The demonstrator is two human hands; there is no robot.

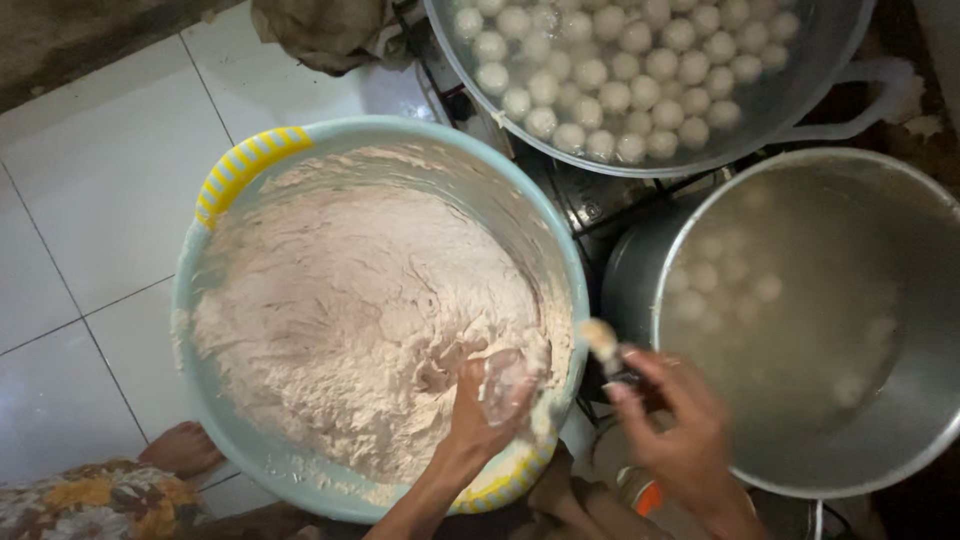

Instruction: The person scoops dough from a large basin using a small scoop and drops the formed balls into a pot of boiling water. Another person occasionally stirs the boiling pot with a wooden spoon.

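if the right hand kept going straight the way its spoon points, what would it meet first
The right hand holds a spoon aimed up and left. First in that line is probably the rim of the light blue basin, then the pale paste inside; depth is unclear.

Home kitchen, cooking done low at floor level: white tiled floor (90,200), big pale-blue plastic basin (560,250) full of pinkish paste (350,310), two large metal pots (800,100) of pale balls (610,70) in water on gas stove (590,205), bare foot (185,447) and floral fabric (90,500) by basin
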